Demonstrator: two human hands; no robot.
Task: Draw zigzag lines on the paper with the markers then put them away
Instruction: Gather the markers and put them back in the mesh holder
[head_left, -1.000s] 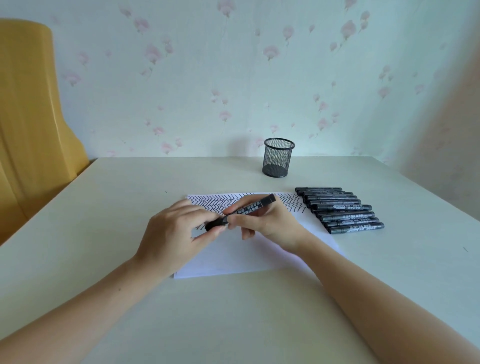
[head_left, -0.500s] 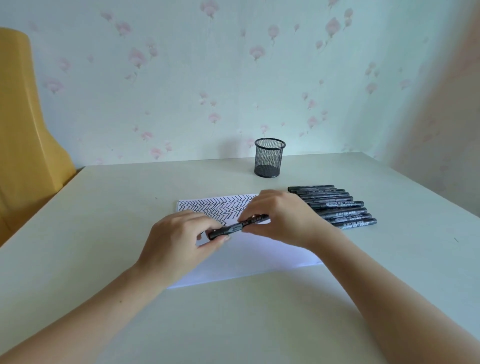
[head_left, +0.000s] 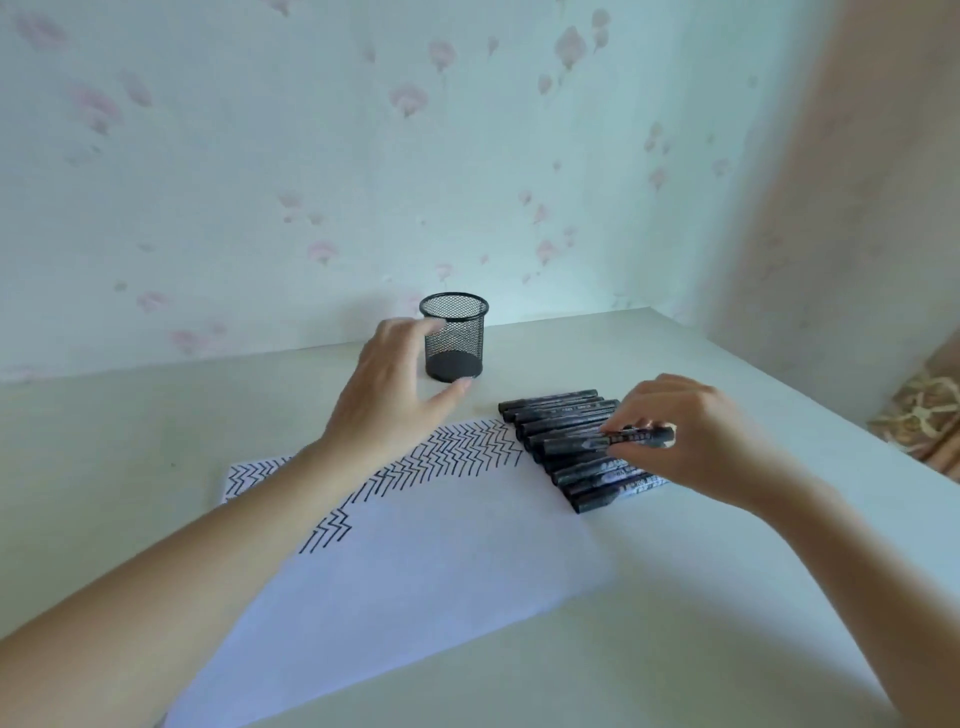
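A white paper (head_left: 441, 561) lies on the table, with black zigzag lines across its far part. To its right, several black markers (head_left: 561, 415) lie side by side in a row. My right hand (head_left: 691, 436) pinches one capped black marker (head_left: 631, 437) just above that row. My left hand (head_left: 389, 395) reaches over the paper's far edge with fingers spread, holding nothing, right beside the black mesh pen cup (head_left: 454, 336) standing at the back of the table.
The pale table (head_left: 156, 426) meets a flowered wall at the back. Its right edge runs diagonally past my right hand, with a patterned fabric (head_left: 919, 410) beyond it.
Both hands held the marker together over the paper. My left hand let go and moved toward the pen cup, while my right carried the marker right, over the marker row.
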